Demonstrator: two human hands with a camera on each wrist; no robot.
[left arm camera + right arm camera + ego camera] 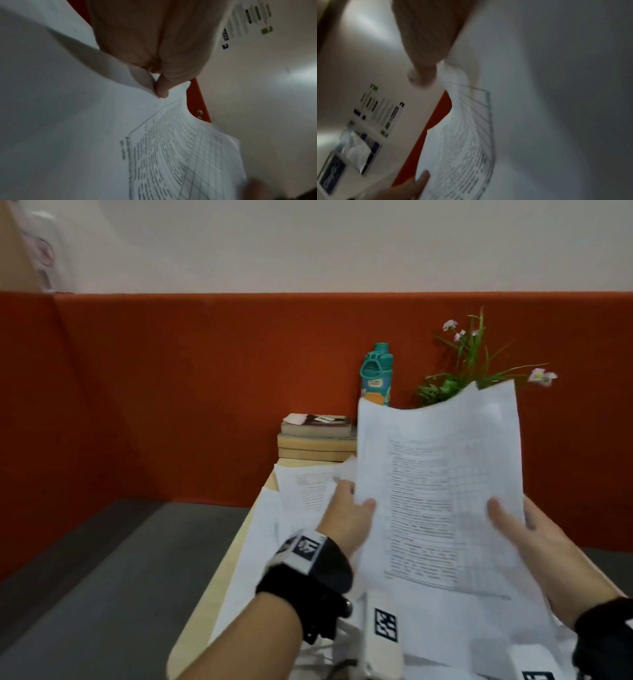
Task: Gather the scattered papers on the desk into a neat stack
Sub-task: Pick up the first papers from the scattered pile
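Both hands hold one bundle of printed sheets [442, 484] up off the desk, tilted toward the person. The left hand [349, 518] pinches the bundle's left edge, thumb on the printed face and fingers behind; the left wrist view shows the thumb tip [162, 90] pressed against the paper's edge. The right hand [534, 534] grips the right edge the same way, thumb lying across the front over a ruled grid, fingers hidden behind the sheets. The top page carries blurred lines of text with a table on its right side, and its upper edge curls in a wave.

More loose papers [301, 494] lie overlapping on the light wooden desk [219, 587] under and beyond the left hand, some reaching the desk's left edge. Both wrists wear black straps with white marker blocks.

Past the papers, a short stack of books [317, 436] sits against the orange partition [171, 392]. Just right of it stands a teal water bottle [376, 374], and beside that a green plant with small pale flowers [476, 361], its base hidden by the raised sheets.
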